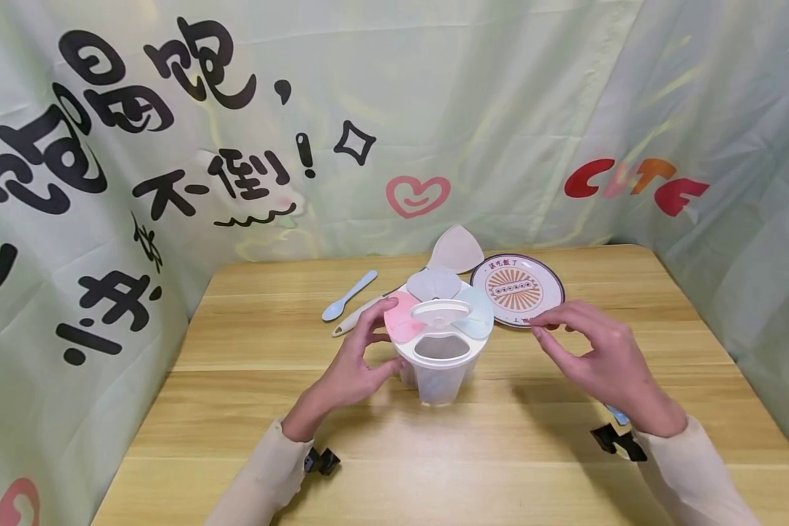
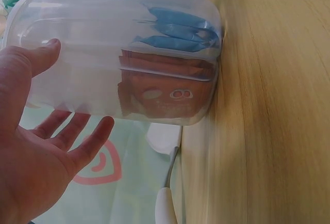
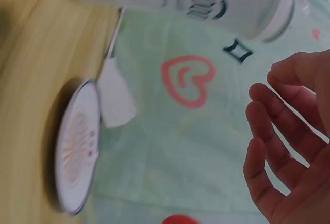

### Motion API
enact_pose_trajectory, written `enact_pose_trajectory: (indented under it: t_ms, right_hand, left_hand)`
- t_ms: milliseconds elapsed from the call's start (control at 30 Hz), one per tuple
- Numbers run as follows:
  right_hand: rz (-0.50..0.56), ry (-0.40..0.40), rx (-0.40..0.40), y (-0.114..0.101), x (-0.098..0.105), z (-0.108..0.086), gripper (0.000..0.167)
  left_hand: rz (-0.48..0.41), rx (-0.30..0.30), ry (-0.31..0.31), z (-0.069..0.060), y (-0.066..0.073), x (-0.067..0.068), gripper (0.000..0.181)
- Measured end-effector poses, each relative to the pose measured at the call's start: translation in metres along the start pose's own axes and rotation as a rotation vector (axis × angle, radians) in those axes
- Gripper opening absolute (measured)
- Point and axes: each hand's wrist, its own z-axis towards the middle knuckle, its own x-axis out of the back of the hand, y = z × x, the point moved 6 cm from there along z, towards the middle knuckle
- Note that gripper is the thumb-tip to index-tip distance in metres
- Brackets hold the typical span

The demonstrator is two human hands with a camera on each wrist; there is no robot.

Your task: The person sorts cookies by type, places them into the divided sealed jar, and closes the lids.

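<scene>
A clear plastic compartment container (image 1: 439, 386) stands upright on the table, topped by pastel lids. Its front flap (image 1: 442, 313) is raised, leaving an opening (image 1: 442, 348) beneath. My left hand (image 1: 361, 365) holds the container's left side, thumb toward the front and fingers behind near the lids. Through the wall, the left wrist view shows blue packets (image 2: 180, 30) and brown packets (image 2: 167, 87) in separate compartments. To the right, apart from the container, my right hand (image 1: 598, 358) hovers above the table with loosely bent fingers, thumb and index close together. Nothing shows between them.
Behind the container lies a white spatula (image 1: 456, 250). A light blue spoon (image 1: 350, 296) is at the back left, and a patterned plate (image 1: 554, 292) at the back right. Some small blue item (image 1: 618, 415) is partly hidden by the right wrist. Printed curtains (image 1: 513, 109) surround the wooden table (image 1: 250, 409).
</scene>
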Motion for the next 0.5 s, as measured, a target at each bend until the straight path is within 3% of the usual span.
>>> enact_pose_trajectory:
  t_ms: [33,133,200,500]
  right_hand:
    - [-0.017,-0.011,-0.018,0.004,0.001,-0.002,0.010]
    - [-0.067,-0.022,-0.056,0.016,0.004,-0.008,0.032]
    - [-0.105,-0.036,-0.091,0.024,0.007,-0.013,0.036]
    - [-0.221,-0.075,-0.274,0.056,0.032,-0.041,0.027]
  left_hand:
    - [0.001,-0.004,0.000,0.000,0.000,0.000,0.089]
    - [0.002,-0.009,0.000,0.000,0.001,0.000,0.088]
    - [-0.001,-0.003,-0.001,0.001,0.001,0.000,0.088]
    - [-0.003,0.009,0.002,0.001,0.002,0.000,0.088]
